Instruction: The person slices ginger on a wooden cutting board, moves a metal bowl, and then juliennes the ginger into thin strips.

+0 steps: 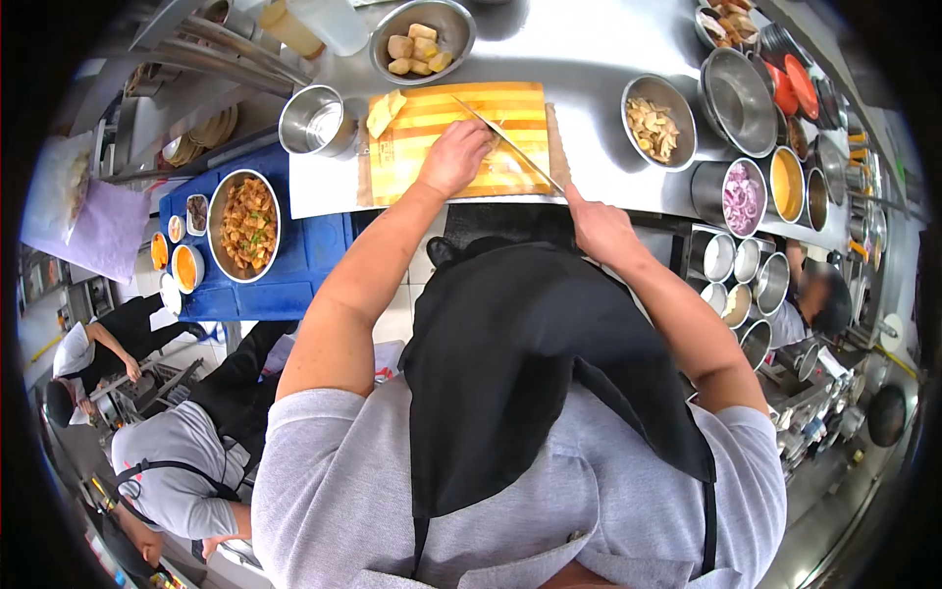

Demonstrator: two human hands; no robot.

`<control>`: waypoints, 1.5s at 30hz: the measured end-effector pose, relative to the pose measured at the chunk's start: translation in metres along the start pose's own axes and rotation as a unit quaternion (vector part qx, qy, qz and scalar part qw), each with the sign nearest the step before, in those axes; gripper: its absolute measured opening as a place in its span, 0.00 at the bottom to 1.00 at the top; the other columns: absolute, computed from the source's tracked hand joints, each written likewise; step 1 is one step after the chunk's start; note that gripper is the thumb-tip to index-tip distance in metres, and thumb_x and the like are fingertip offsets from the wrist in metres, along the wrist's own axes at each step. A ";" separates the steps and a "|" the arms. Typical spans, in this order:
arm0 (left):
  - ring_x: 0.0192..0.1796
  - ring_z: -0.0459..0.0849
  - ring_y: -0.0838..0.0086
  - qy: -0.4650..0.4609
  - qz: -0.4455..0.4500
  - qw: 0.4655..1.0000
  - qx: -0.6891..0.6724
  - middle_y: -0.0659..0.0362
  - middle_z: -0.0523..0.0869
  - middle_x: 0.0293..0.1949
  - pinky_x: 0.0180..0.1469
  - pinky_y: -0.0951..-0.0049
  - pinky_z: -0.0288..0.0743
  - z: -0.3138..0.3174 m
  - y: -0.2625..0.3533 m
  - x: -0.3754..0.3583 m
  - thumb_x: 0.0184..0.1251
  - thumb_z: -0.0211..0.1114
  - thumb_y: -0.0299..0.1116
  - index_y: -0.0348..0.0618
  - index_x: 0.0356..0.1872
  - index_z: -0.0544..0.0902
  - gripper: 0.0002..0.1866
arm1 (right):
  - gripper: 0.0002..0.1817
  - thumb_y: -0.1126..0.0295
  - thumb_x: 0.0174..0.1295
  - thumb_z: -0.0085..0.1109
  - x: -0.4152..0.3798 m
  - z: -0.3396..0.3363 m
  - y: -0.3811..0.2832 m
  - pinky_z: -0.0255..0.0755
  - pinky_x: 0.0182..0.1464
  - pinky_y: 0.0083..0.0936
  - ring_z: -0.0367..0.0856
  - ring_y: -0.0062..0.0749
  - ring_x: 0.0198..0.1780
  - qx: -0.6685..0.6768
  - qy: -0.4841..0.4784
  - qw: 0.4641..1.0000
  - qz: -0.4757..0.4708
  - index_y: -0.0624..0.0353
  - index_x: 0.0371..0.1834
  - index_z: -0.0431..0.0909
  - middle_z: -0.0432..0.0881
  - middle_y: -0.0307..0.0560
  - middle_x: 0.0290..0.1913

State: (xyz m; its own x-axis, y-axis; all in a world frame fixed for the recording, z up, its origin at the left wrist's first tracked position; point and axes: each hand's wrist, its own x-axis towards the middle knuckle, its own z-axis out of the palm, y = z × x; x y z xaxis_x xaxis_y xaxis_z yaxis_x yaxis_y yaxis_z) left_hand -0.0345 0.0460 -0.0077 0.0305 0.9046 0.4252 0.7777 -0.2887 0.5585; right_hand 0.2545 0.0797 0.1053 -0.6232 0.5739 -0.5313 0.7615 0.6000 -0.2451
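My right hand (601, 230) grips a knife (512, 146) by its handle, the blade slanting up and left across a yellow striped cutting board (525, 98). My left hand (456, 157) rests on the board beside the blade, fingers curled together. Whatever lies under those fingertips is too small and covered to name. A few pale bits show near the blade. At the board's upper left corner sits a pale yellow piece of food (386, 114). Beyond the board, a steel bowl (376, 49) holds several pale yellow chunks (422, 44).
An empty-looking steel pot (319, 126) stands left of the board. To the right are a bowl of sliced pieces (653, 128), chopped red onion (743, 201) and an orange sauce (786, 182). A bowl of mixed food (248, 228) rests on a blue surface (314, 240). Co-workers (186, 452) are behind.
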 end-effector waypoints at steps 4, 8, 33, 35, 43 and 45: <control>0.54 0.83 0.57 0.009 0.008 1.000 -0.006 0.55 0.86 0.50 0.59 0.61 0.80 -0.002 0.001 0.000 0.64 0.70 0.26 0.42 0.44 0.87 0.08 | 0.17 0.79 0.65 0.50 0.000 -0.006 -0.004 0.79 0.42 0.57 0.89 0.63 0.39 -0.012 0.015 1.000 0.000 0.61 0.56 0.64 0.88 0.65 0.33; 0.53 0.84 0.56 0.014 0.005 1.000 0.007 0.55 0.86 0.49 0.58 0.61 0.80 0.001 0.000 0.001 0.64 0.70 0.25 0.42 0.44 0.87 0.09 | 0.16 0.79 0.65 0.50 -0.002 -0.005 0.000 0.79 0.42 0.57 0.89 0.63 0.40 -0.006 0.014 1.000 -0.007 0.61 0.56 0.65 0.88 0.64 0.33; 0.51 0.85 0.57 0.025 0.007 1.000 -0.004 0.56 0.86 0.47 0.56 0.61 0.81 -0.002 0.001 0.000 0.62 0.71 0.24 0.42 0.43 0.88 0.09 | 0.14 0.79 0.65 0.50 0.002 -0.017 -0.010 0.78 0.42 0.57 0.88 0.64 0.40 0.001 0.024 1.000 -0.005 0.62 0.53 0.66 0.87 0.65 0.34; 0.51 0.85 0.57 0.030 0.004 1.000 -0.005 0.56 0.86 0.46 0.56 0.61 0.81 -0.001 0.000 0.002 0.62 0.71 0.24 0.42 0.43 0.88 0.09 | 0.13 0.79 0.65 0.50 -0.005 -0.019 -0.009 0.79 0.43 0.57 0.88 0.63 0.41 0.004 0.007 1.000 -0.006 0.62 0.51 0.66 0.87 0.65 0.34; 0.50 0.84 0.57 0.043 0.013 0.999 0.010 0.57 0.86 0.47 0.56 0.61 0.81 -0.002 0.004 0.003 0.62 0.71 0.25 0.42 0.42 0.87 0.08 | 0.16 0.79 0.65 0.50 0.016 0.003 -0.005 0.80 0.44 0.56 0.89 0.63 0.41 0.000 0.028 1.000 -0.002 0.60 0.55 0.66 0.88 0.64 0.35; 0.50 0.84 0.57 0.038 0.011 0.999 0.007 0.57 0.86 0.46 0.56 0.61 0.81 -0.004 0.005 0.002 0.62 0.71 0.25 0.42 0.42 0.87 0.08 | 0.16 0.79 0.65 0.50 0.016 0.001 -0.006 0.80 0.44 0.56 0.89 0.62 0.42 -0.008 0.021 1.000 0.004 0.60 0.56 0.66 0.88 0.63 0.35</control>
State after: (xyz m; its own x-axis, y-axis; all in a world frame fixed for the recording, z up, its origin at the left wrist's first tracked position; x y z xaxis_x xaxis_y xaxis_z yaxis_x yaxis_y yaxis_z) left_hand -0.0335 0.0455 -0.0012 0.0006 0.8715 0.4904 0.7861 -0.3036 0.5385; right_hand 0.2403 0.0851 0.0976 -0.6241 0.6017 -0.4984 0.7639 0.6039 -0.2275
